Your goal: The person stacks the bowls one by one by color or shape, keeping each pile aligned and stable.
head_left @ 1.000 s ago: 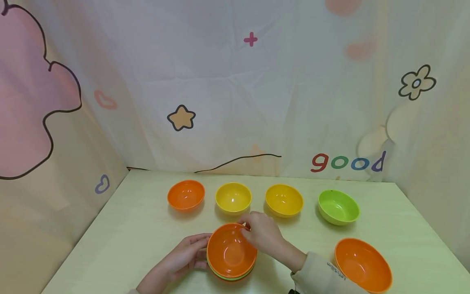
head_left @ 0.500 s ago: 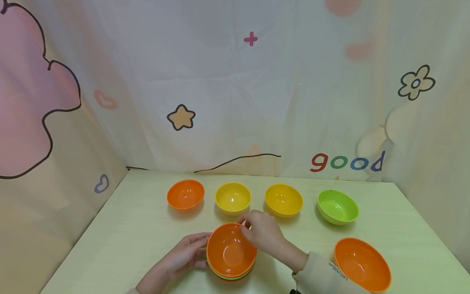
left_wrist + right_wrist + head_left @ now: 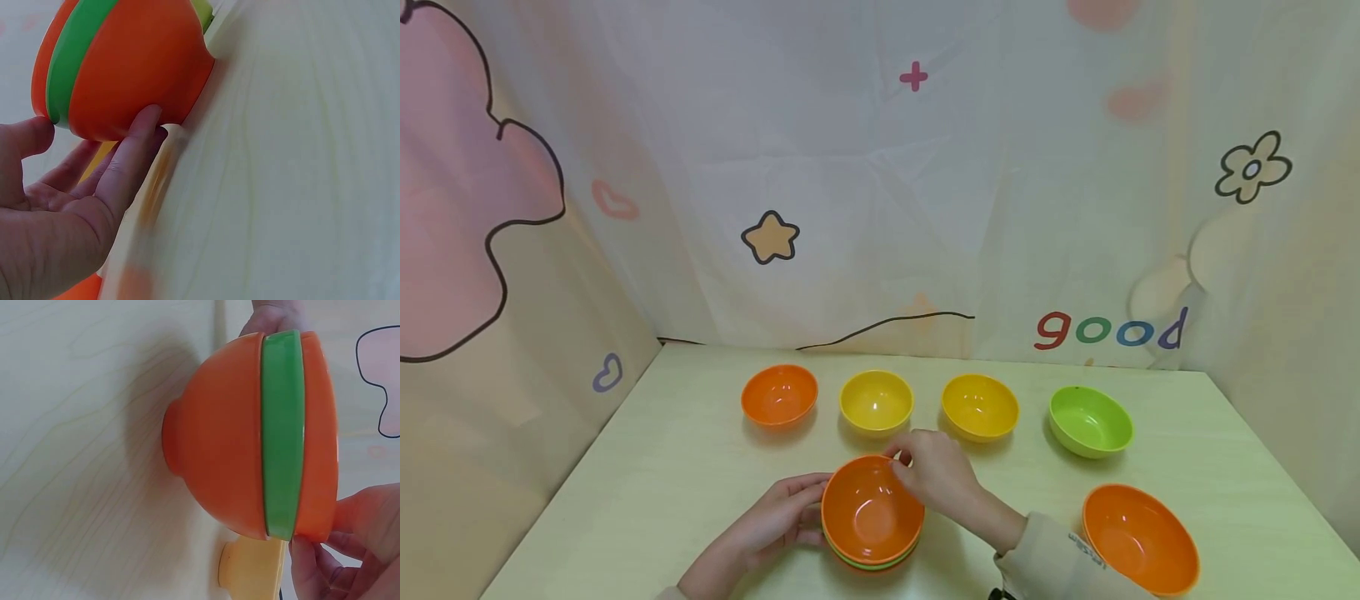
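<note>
In front of me stands a stack of bowls: an orange bowl on top, a green bowl in the middle and another orange bowl at the bottom, its foot on the table. My left hand holds the stack from the left. In the left wrist view, its thumb is at the rims and its fingers are against the lower bowl's side. My right hand pinches the far right rim of the top bowl between thumb and fingers. The nested bowls hide most of the green one.
Along the back of the table stand an orange bowl, two yellow bowls and a green bowl. A larger-looking orange bowl sits at the right, beside my right sleeve. A printed curtain hangs behind.
</note>
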A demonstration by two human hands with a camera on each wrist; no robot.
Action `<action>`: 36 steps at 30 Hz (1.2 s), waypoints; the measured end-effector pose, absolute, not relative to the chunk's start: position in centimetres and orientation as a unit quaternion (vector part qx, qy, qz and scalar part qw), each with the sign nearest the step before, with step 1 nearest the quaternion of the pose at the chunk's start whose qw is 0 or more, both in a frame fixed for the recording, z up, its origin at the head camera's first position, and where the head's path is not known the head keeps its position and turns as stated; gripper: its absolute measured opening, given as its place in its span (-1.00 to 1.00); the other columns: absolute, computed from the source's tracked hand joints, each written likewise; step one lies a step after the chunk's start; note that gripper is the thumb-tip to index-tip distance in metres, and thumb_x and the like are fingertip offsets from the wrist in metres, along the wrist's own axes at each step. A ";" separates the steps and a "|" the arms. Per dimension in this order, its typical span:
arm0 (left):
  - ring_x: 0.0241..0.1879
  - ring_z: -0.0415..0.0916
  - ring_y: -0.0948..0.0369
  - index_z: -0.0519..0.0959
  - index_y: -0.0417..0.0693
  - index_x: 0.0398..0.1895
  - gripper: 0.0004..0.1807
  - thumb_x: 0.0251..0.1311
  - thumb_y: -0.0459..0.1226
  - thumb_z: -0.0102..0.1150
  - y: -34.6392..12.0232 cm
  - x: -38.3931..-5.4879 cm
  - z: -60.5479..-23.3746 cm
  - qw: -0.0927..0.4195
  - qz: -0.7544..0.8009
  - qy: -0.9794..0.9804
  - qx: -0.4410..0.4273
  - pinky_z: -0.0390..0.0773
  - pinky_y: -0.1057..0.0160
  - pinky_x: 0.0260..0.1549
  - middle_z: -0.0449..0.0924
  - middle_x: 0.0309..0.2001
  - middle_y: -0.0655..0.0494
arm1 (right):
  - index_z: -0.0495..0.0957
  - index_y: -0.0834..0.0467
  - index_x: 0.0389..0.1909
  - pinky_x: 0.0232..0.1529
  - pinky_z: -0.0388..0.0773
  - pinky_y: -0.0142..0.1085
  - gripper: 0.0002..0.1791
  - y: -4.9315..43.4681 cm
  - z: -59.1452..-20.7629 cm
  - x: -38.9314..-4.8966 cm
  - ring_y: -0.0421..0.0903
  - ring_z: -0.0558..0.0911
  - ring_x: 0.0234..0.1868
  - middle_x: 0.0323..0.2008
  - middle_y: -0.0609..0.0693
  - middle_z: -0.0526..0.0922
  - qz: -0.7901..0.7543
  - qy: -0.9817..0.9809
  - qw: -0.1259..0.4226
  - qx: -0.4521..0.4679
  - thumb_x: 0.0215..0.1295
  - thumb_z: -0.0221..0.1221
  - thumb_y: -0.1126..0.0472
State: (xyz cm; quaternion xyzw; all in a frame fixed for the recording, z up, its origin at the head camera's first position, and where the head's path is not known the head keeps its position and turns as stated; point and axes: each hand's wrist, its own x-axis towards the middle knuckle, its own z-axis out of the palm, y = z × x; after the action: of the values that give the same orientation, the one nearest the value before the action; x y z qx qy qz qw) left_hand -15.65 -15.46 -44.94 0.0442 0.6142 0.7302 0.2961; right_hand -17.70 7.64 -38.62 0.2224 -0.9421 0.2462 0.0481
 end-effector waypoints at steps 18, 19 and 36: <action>-0.13 0.58 0.15 0.28 -0.29 0.25 -0.40 0.28 -0.07 0.01 -15.5 -15.6 -45.0 0.295 0.732 0.613 0.042 0.61 0.12 -0.19 0.52 0.07 -0.03 | 0.68 0.04 -0.44 -0.57 0.32 -0.48 -0.89 7.5 -39.0 -17.5 -0.27 0.41 -0.55 -0.58 -0.16 0.56 0.250 -0.941 0.066 0.218 0.04 0.23 0.29; -0.14 0.58 0.15 0.28 -0.29 0.26 -0.39 0.28 -0.07 0.01 -15.5 -15.6 -45.0 0.295 0.732 0.613 0.042 0.61 0.12 -0.19 0.52 0.07 -0.03 | 0.68 0.04 -0.44 -0.58 0.33 -0.48 -0.89 7.5 -39.0 -17.5 -0.27 0.41 -0.55 -0.58 -0.16 0.55 0.251 -0.941 0.066 0.217 0.04 0.23 0.29; -0.15 0.58 0.16 0.26 -0.27 0.28 -0.38 0.29 -0.05 -0.01 -15.5 -15.7 -44.9 0.296 0.723 0.623 0.034 0.61 0.13 -0.18 0.51 0.08 -0.02 | 0.68 0.04 -0.39 -0.59 0.34 -0.50 -0.91 7.4 -39.1 -17.6 -0.26 0.39 -0.55 -0.56 -0.16 0.55 0.256 -0.944 0.045 0.204 0.07 0.25 0.26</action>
State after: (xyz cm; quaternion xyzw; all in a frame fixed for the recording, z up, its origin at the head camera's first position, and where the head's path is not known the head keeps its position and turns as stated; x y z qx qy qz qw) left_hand -15.68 -15.47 -44.91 0.0341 0.6233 0.7230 0.2960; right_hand -17.56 7.43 -39.13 0.2041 -0.9440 0.2555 0.0448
